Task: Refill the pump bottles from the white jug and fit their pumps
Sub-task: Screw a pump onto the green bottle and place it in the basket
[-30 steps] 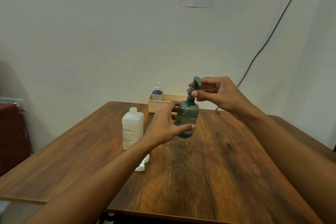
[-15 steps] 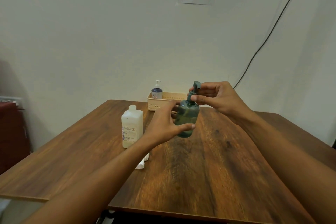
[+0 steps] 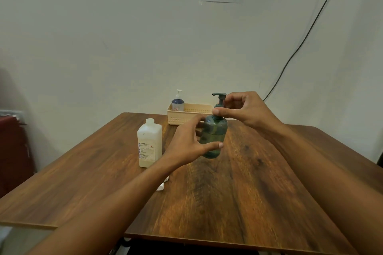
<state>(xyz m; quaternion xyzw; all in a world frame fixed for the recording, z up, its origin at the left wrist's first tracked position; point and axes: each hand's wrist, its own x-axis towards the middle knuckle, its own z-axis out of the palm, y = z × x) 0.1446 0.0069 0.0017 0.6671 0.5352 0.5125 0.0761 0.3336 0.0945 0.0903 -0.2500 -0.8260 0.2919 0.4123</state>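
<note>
A translucent green pump bottle (image 3: 214,136) stands on the wooden table (image 3: 238,192) near its middle. My left hand (image 3: 187,144) grips the bottle's body from the left, thumb across its front. My right hand (image 3: 245,109) pinches the collar of the dark green pump (image 3: 219,98) seated in the bottle's neck; the nozzle points left. The white jug (image 3: 149,144) stands uncapped just left of my left hand. A small blue pump bottle (image 3: 177,102) with a white pump stands in the left end of a beige basket (image 3: 186,119).
A white cap or pump part (image 3: 161,186) lies on the table, mostly hidden under my left forearm. The basket sits at the table's far edge against the wall. A black cable (image 3: 300,41) runs down the wall at right. A dark red object (image 3: 12,151) stands at far left.
The pump head has turned: its nozzle now points left. My right hand's fingers have shifted down onto the collar. The left hand keeps its grip on the bottle.
</note>
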